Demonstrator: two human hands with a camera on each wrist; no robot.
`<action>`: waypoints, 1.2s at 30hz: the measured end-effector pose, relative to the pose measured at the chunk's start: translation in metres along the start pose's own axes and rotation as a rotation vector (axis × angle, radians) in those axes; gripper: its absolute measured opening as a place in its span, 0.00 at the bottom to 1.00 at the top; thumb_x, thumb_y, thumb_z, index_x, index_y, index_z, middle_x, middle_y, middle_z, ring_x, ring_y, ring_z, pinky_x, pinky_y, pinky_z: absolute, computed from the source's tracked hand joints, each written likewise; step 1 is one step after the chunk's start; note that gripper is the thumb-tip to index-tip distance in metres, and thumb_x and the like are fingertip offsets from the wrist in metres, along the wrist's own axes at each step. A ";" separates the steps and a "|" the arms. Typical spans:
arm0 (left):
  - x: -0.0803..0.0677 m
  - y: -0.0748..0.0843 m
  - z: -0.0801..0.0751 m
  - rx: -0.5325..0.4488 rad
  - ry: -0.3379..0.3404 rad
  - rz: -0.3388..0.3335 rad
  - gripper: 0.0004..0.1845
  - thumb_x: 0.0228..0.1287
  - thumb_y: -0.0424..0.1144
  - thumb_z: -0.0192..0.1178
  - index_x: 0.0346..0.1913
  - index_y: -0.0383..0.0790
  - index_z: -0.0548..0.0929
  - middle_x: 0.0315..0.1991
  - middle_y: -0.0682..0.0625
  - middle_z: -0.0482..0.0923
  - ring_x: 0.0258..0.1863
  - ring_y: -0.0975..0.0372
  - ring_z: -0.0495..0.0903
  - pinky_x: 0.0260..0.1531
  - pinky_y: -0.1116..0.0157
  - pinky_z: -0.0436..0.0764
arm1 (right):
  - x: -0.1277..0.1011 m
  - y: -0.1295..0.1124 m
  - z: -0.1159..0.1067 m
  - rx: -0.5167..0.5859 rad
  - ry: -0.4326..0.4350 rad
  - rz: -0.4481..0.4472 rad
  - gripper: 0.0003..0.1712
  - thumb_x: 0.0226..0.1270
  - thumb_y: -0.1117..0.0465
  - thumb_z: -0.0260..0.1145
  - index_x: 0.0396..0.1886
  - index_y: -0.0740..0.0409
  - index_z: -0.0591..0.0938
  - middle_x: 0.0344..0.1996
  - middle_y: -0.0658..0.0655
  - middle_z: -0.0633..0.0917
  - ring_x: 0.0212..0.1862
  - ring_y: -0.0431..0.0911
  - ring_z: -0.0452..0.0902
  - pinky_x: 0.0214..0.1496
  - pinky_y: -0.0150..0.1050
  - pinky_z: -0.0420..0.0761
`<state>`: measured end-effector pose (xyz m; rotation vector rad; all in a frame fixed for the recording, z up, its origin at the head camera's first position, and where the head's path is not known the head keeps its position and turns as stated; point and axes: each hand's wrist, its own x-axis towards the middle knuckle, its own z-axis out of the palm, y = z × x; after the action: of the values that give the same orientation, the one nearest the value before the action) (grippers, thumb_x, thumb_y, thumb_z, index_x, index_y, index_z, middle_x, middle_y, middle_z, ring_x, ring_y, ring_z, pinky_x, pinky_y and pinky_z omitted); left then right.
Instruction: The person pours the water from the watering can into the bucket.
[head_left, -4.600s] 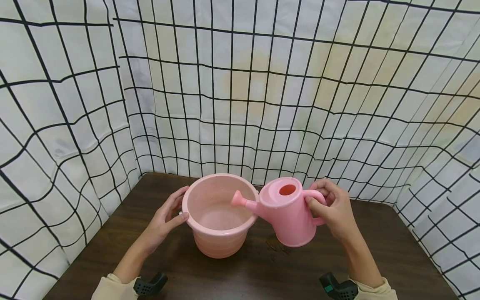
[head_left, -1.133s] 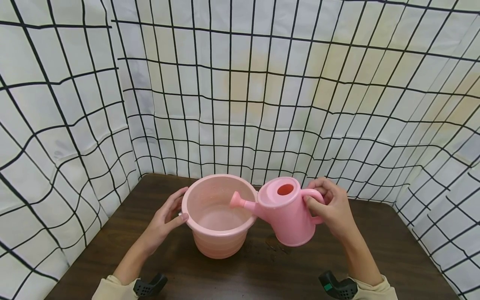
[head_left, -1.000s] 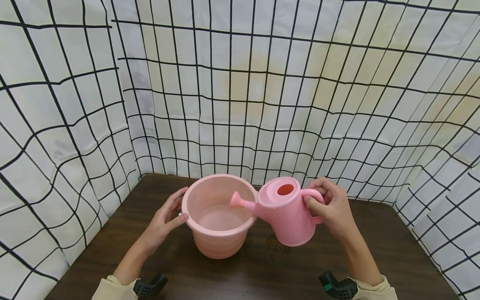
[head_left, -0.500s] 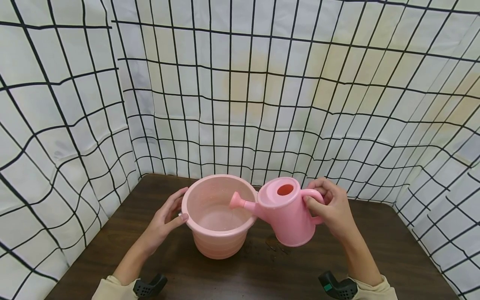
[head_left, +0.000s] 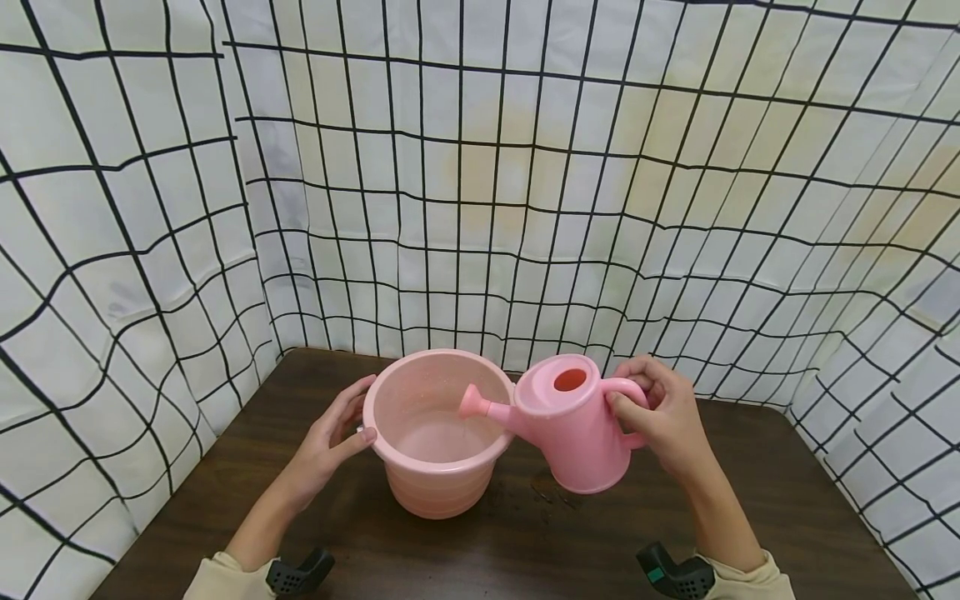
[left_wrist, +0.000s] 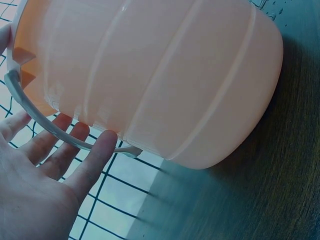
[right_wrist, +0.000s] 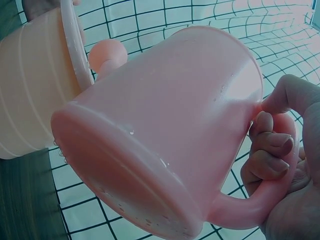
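In the head view, a pale pink bucket [head_left: 438, 492] stands upright on the dark wooden table. My left hand [head_left: 330, 433] rests against its left side, thumb at the rim and fingers spread along the wall. The left wrist view shows those fingertips at the wall beside the bucket's curved grey handle [left_wrist: 50, 125]. My right hand [head_left: 667, 408] grips the loop handle of a pink watering can [head_left: 581, 442], fingers curled through it. The can tilts left, its sprinkler head [head_left: 472, 402] over the bucket's opening. Faint thin streaks show below that head. Droplets cling to the can's base.
The table [head_left: 420, 558] has small wet spots [head_left: 551, 492] below the can. White cloth walls [head_left: 480, 183] with a black grid stand behind and at both sides. A dark device [head_left: 300, 571] is strapped to each wrist.
Over the last few seconds the watering can and right hand have shifted very slightly left. The bucket and left hand stay almost where they were.
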<state>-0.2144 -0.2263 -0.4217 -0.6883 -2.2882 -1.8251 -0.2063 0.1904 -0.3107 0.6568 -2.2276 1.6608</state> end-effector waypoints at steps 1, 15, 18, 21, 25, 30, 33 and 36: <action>0.000 0.000 0.000 0.001 0.000 -0.002 0.34 0.68 0.31 0.51 0.75 0.45 0.55 0.70 0.38 0.62 0.62 0.68 0.69 0.54 0.76 0.73 | 0.000 0.000 0.000 0.002 0.003 0.002 0.10 0.60 0.72 0.64 0.41 0.66 0.76 0.25 0.48 0.81 0.24 0.45 0.77 0.25 0.42 0.84; 0.001 0.000 0.001 -0.009 -0.006 -0.004 0.34 0.68 0.31 0.51 0.75 0.45 0.55 0.71 0.36 0.61 0.62 0.68 0.70 0.54 0.75 0.74 | 0.000 0.001 -0.001 -0.027 0.017 0.048 0.10 0.59 0.70 0.65 0.41 0.64 0.76 0.24 0.48 0.81 0.24 0.46 0.76 0.25 0.45 0.84; 0.001 0.000 0.001 -0.016 -0.003 -0.018 0.34 0.68 0.31 0.51 0.75 0.46 0.55 0.71 0.37 0.62 0.62 0.67 0.70 0.54 0.75 0.73 | 0.000 0.001 -0.001 -0.030 0.017 0.045 0.10 0.59 0.70 0.64 0.41 0.64 0.76 0.24 0.48 0.80 0.24 0.46 0.76 0.25 0.45 0.84; 0.000 0.001 0.001 -0.016 -0.006 -0.016 0.34 0.68 0.31 0.51 0.75 0.46 0.55 0.71 0.37 0.61 0.62 0.68 0.69 0.54 0.75 0.73 | 0.000 0.001 -0.001 -0.029 0.016 0.040 0.10 0.59 0.70 0.64 0.41 0.64 0.76 0.24 0.49 0.81 0.25 0.45 0.76 0.26 0.44 0.84; 0.000 0.001 0.001 -0.012 -0.010 0.000 0.34 0.69 0.32 0.51 0.75 0.45 0.54 0.71 0.36 0.61 0.63 0.70 0.69 0.54 0.75 0.73 | 0.000 0.001 -0.001 -0.024 0.011 0.036 0.10 0.60 0.70 0.65 0.41 0.64 0.76 0.25 0.49 0.81 0.25 0.45 0.77 0.26 0.44 0.84; 0.000 0.000 0.001 -0.012 -0.008 0.010 0.34 0.69 0.31 0.50 0.75 0.44 0.54 0.71 0.38 0.62 0.62 0.70 0.69 0.54 0.76 0.73 | 0.001 0.002 -0.001 -0.038 -0.006 0.018 0.10 0.61 0.69 0.64 0.41 0.63 0.76 0.25 0.47 0.81 0.25 0.44 0.76 0.26 0.43 0.84; 0.000 0.000 0.000 -0.015 -0.007 0.010 0.33 0.69 0.31 0.50 0.75 0.44 0.54 0.71 0.39 0.62 0.63 0.70 0.69 0.55 0.76 0.73 | 0.000 0.002 -0.001 -0.041 -0.011 0.016 0.09 0.61 0.69 0.64 0.41 0.63 0.76 0.25 0.47 0.81 0.25 0.44 0.76 0.26 0.43 0.84; 0.000 0.000 0.000 -0.017 -0.005 0.005 0.34 0.69 0.31 0.50 0.75 0.45 0.54 0.71 0.39 0.61 0.63 0.70 0.68 0.55 0.76 0.73 | 0.001 0.001 -0.001 -0.033 -0.001 0.027 0.09 0.60 0.70 0.64 0.41 0.63 0.76 0.25 0.48 0.81 0.25 0.44 0.76 0.25 0.43 0.84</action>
<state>-0.2144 -0.2262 -0.4223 -0.7007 -2.2752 -1.8445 -0.2074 0.1911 -0.3110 0.6227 -2.2688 1.6331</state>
